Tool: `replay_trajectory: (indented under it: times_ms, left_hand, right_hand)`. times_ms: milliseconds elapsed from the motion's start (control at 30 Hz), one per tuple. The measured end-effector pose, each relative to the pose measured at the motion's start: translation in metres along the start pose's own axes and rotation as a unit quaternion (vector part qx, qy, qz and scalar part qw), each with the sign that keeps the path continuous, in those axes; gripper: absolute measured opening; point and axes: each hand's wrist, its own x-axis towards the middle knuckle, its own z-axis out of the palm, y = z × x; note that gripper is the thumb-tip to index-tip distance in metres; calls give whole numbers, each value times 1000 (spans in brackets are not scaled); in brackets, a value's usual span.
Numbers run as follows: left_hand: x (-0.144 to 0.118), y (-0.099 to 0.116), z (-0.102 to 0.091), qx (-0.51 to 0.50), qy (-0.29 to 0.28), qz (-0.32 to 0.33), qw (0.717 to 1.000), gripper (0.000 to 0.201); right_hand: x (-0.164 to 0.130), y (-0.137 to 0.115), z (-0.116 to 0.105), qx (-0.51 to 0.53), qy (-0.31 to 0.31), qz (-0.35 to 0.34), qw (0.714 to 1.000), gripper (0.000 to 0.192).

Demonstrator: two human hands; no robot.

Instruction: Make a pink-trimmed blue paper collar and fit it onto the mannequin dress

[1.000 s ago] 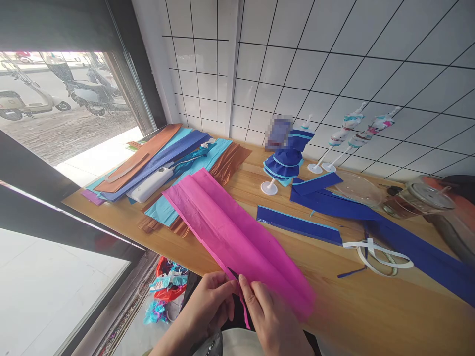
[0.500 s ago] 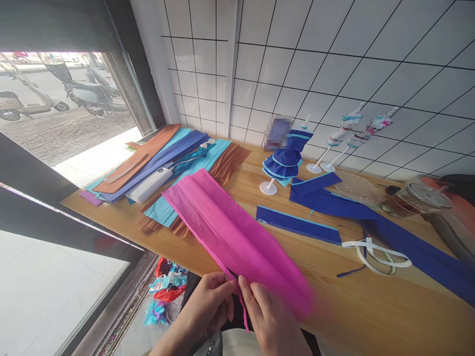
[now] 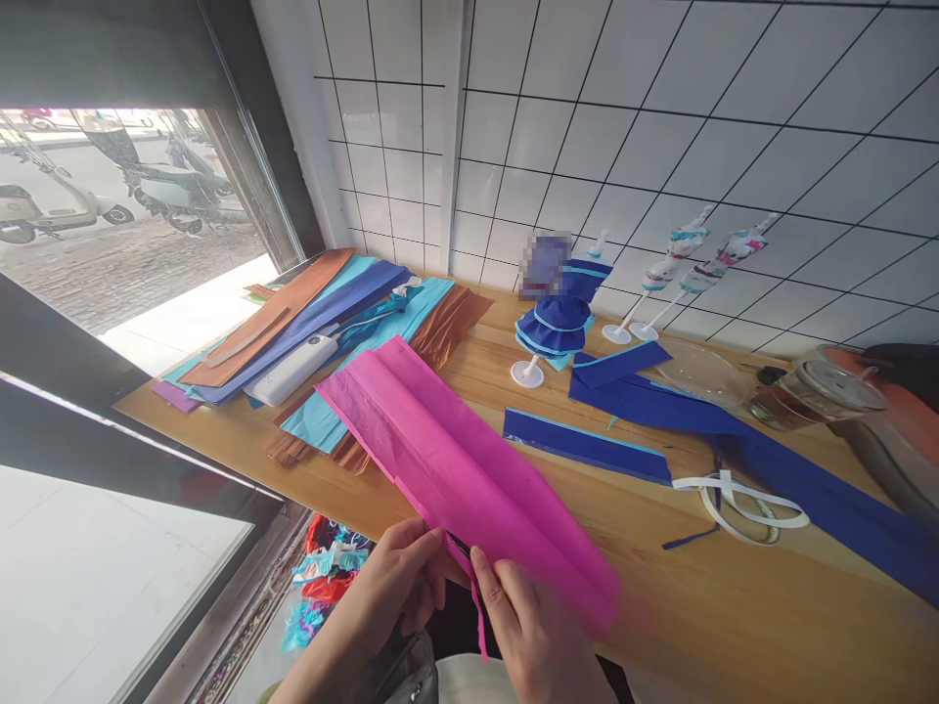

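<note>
Pinching the near end of the folded pink crepe paper (image 3: 455, 460), both the left hand (image 3: 388, 596) and the right hand (image 3: 535, 636) are gripping it; its long axis is running far-left across the wooden table (image 3: 734, 606).

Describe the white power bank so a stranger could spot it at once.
On the wooden table, look toward the window end, at the stack of coloured paper sheets. The power bank lies on its near edge: the only white, hard, rounded block among flat paper.
</note>
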Motion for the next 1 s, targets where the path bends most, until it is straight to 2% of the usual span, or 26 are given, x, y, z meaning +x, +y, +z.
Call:
replay_trajectory:
  times_ms: [267, 433, 667, 867, 1000]
  left_hand:
    - [0, -3, -1, -14, -8, 7, 1000, 36]
    - [0, -2, -1, -8, 16, 1, 1000, 36]
    - [2, -2, -3, -20, -2, 13, 1000, 36]
    - [2, -4, -4, -22, -8, 11, 1000, 33]
    - [2, -3, -5, -24, -4, 8, 1000, 30]
  right_hand:
    - [9, 0, -2, -8, -12, 2, 1000, 42]
    - [10, -2, 4, 0, 4, 8, 1000, 42]
    - [9, -3, 11, 18, 10, 7, 1000, 43]
    - [9, -2, 7, 23, -35, -13, 999, 43]
    - [9, -1, 6, 17, -36, -23, 999, 43]
